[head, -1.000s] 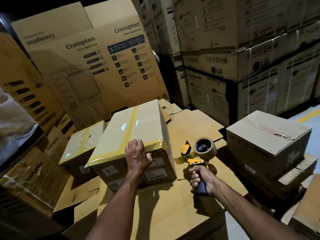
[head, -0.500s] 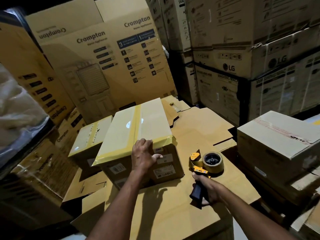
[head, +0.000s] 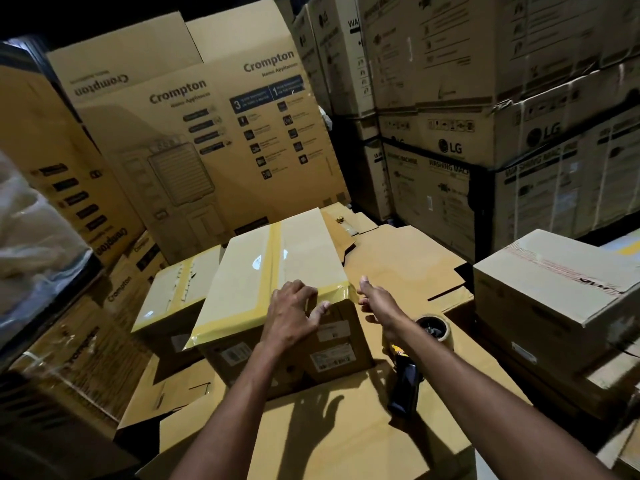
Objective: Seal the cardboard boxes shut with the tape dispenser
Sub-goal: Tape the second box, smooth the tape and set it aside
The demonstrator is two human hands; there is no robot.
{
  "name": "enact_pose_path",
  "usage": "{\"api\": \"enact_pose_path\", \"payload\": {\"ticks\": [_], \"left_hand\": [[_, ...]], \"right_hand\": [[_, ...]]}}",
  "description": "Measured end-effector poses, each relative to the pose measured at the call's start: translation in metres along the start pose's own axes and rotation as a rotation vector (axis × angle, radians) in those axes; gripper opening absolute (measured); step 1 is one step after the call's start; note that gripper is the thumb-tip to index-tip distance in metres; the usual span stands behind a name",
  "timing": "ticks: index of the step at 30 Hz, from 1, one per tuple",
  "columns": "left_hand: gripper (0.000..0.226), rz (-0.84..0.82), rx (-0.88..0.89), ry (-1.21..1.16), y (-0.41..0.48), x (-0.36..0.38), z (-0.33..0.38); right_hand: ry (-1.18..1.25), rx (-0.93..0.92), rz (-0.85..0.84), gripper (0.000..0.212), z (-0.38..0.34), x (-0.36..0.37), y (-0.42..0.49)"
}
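A cardboard box [head: 277,265] with yellowish tape over its top seam and near edge lies tilted on flattened cardboard [head: 346,427]. My left hand [head: 292,315] rests on the box's near top edge, fingers over the top and thumb on the front face. My right hand [head: 379,301] hovers open beside the box's right corner, holding nothing. The tape dispenser [head: 420,355] lies on the flattened cardboard under my right forearm, its black handle toward me and its roll of tape at the far end. A second taped box [head: 173,289] sits left of the first.
A sealed box [head: 561,282] with red printed tape sits on a stack at the right. Tall Crompton cartons [head: 214,140] and stacked LG cartons [head: 485,133] wall the back. Plastic-wrapped goods [head: 31,244] stand at the left.
My right hand has let go of the tape dispenser, which now lies on the cardboard, and has moved up to the box's right corner. My left hand stays on the box edge.
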State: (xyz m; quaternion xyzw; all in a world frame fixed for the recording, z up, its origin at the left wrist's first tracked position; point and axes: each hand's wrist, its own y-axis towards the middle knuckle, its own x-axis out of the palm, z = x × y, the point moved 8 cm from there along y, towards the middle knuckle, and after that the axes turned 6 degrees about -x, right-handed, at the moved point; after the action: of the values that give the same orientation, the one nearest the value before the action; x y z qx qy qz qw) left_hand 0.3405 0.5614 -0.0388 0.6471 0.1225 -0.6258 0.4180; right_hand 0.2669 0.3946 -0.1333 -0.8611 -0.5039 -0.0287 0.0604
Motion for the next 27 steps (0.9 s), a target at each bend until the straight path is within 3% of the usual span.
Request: {"api": "enact_pose_path", "payload": {"ticks": [3,6,10,15,20,24,27], "left_hand": [[0.075,-0.138,0.125,0.037,0.005,0.014,0.009],[0.083,-0.128,0.161,0.088,0.006,0.021,0.008],[0.076,-0.139,0.096,-0.028,0.013,0.019,0.0],[0.041,-0.072,-0.057,-0.285,0.029,0.015,-0.012],[0.049,-0.027,-0.167,-0.3,0.041,0.017,-0.006],[0.053,0.036,-0.182,-0.23,0.042,0.02,0.002],[0.053,0.058,-0.192,-0.178,0.041,0.02,0.003]], "right_hand": [[0.091,0.086,-0.034,0.052,0.006,0.01,0.007],[0.108,0.086,-0.042,0.052,0.013,0.015,0.016],[0.098,0.04,-0.026,0.051,0.017,0.021,0.027],[-0.023,0.003,0.021,0.061,0.025,0.024,0.04],[-0.154,-0.023,0.014,0.059,0.028,0.019,0.034],[-0.119,-0.112,0.008,0.064,0.041,0.016,0.021],[-0.171,-0.187,0.036,0.049,0.046,0.016,0.019]]}}
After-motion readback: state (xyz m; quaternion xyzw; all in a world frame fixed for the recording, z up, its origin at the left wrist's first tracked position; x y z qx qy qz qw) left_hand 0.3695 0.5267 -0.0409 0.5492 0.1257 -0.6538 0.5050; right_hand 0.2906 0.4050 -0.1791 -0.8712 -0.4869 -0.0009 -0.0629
